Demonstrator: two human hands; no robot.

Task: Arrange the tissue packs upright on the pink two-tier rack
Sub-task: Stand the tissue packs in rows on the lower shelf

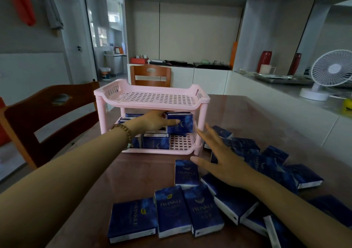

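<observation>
The pink two-tier rack (pixel 152 103) stands on the brown table (pixel 137 169). Its top tier holds nothing; several dark blue tissue packs stand on the lower tier, one at the front (pixel 155 141). My left hand (pixel 152 121) reaches into the lower tier and grips an upright pack (pixel 181 121), thumb across its front. Fingers spread, my right hand (pixel 219 158) hovers over the loose packs on the table, holding nothing. Several packs lie flat in front of me, among them one (pixel 131 220) nearest on the left and one (pixel 186 173) beside my right thumb.
A wooden chair (pixel 47 118) stands at the table's left, another (pixel 150 75) behind the rack. On the white counter at right sit a white desk fan (pixel 331 72), a mug and red bottles. A doorway opens at back left.
</observation>
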